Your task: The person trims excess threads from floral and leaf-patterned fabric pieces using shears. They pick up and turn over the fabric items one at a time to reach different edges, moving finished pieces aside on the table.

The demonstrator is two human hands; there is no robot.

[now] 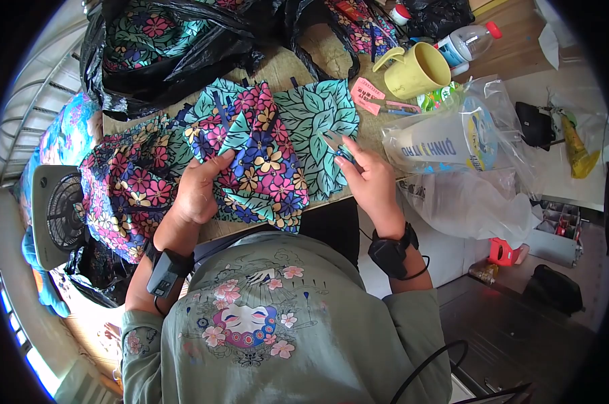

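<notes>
My left hand (202, 187) is closed on the edge of a floral fabric piece (267, 158), thumb on top and fingers hidden beneath. This cloth has pink, blue and cream flowers and lies folded on the table. Beside it, to the right, is a flat piece of teal leaf-print fabric (318, 111). Over that piece's right edge, my right hand (370, 178) grips small thread snips (333, 140). Their metal blades point up and left, and a bit of blue shows by the fingers. More floral fabric (139, 178) hangs over the table's left edge.
A black plastic bag (176, 81) with matching fabric stands at the back left. A yellow mug (419, 71), a plastic bottle (467, 44), a pink tag (366, 94) and a clear plastic bag (419, 151) sit to the right. A fan (59, 212) is at far left.
</notes>
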